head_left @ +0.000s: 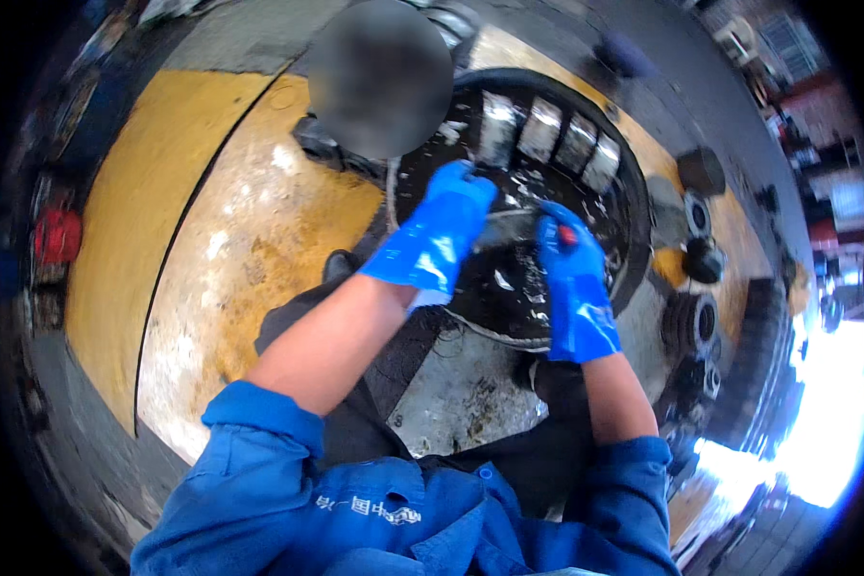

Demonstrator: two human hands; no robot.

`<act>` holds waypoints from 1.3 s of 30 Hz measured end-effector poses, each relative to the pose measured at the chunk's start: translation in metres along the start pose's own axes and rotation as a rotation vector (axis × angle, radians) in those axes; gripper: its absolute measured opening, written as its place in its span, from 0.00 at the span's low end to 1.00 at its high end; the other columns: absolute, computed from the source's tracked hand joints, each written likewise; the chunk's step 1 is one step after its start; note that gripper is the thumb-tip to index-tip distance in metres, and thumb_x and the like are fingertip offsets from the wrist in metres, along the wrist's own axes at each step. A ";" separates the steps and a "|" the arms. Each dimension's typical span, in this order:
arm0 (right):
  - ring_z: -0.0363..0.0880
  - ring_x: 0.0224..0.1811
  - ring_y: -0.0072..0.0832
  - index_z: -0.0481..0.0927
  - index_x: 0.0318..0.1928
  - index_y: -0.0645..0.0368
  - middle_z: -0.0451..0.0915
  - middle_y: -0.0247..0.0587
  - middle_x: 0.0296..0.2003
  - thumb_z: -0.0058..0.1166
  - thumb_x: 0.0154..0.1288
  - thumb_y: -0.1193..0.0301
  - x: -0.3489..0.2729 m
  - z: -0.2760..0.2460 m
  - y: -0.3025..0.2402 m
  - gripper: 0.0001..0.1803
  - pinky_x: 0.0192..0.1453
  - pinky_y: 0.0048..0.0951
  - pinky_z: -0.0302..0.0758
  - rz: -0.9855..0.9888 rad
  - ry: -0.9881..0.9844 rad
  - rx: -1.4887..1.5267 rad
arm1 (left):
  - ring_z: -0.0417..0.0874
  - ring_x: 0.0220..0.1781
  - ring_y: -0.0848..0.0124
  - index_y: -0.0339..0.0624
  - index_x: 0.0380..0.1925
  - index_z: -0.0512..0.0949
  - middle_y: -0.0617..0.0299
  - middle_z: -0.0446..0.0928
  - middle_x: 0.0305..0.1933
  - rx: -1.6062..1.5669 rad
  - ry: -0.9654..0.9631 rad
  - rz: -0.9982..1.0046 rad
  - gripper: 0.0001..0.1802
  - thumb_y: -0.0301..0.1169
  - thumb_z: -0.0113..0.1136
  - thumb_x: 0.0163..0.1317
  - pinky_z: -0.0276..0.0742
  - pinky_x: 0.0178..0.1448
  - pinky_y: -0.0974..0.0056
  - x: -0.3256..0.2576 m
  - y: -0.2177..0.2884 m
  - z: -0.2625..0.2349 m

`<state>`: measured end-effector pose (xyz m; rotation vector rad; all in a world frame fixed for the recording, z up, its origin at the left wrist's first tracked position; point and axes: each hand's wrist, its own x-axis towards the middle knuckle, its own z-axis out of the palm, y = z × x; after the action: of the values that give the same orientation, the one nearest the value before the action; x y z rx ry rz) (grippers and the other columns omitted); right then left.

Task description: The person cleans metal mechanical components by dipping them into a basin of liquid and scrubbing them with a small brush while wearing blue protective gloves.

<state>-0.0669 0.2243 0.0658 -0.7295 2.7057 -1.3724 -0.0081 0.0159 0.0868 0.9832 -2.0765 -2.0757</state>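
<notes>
Both hands wear long blue rubber gloves over a wide round black tub (634, 274) of dark liquid. My left hand (451, 206) is closed above the tub's left part; what is in its fingers is not clear. Closed too, my right hand (574, 264) grips a thing with a red end (567, 235), whose kind I cannot make out. A blurred greyish flat piece (509, 228) shows between the two hands. Several shiny, slightly curved metal pieces (540, 130) stand in a row inside the far rim. Small pale bits and glints lie on the dark liquid.
A worn yellow and white floor plate (230, 250) spreads left of the tub. Several dark metal rings (699, 322) and a dark cylindrical part (701, 171) stand to the right. A red object (58, 235) sits far left. A blurred round patch covers the area beyond the tub's far left rim.
</notes>
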 end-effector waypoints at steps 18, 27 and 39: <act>0.89 0.48 0.38 0.87 0.54 0.51 0.89 0.45 0.46 0.60 0.72 0.65 -0.017 0.017 -0.044 0.14 0.56 0.36 0.84 0.210 -0.361 0.355 | 0.73 0.75 0.54 0.37 0.74 0.63 0.45 0.70 0.74 -0.301 -0.047 -0.149 0.27 0.32 0.49 0.78 0.71 0.75 0.53 0.014 0.005 -0.017; 0.82 0.27 0.25 0.87 0.52 0.54 0.86 0.36 0.35 0.66 0.70 0.57 0.045 -0.051 0.069 0.17 0.30 0.30 0.81 0.741 -0.011 0.739 | 0.68 0.78 0.53 0.44 0.76 0.63 0.50 0.69 0.76 -0.310 -0.045 -0.159 0.29 0.38 0.50 0.78 0.65 0.77 0.49 0.008 0.011 -0.014; 0.79 0.39 0.19 0.86 0.57 0.57 0.85 0.31 0.38 0.62 0.73 0.64 0.019 -0.018 0.100 0.17 0.46 0.24 0.78 0.438 -0.055 0.338 | 0.69 0.77 0.53 0.44 0.75 0.63 0.50 0.69 0.76 -0.392 -0.098 -0.080 0.29 0.40 0.50 0.79 0.67 0.76 0.51 0.011 0.007 -0.026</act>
<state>-0.1275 0.2801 0.0033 -0.1361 2.3061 -1.5896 -0.0079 -0.0130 0.0919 0.9289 -1.5911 -2.4828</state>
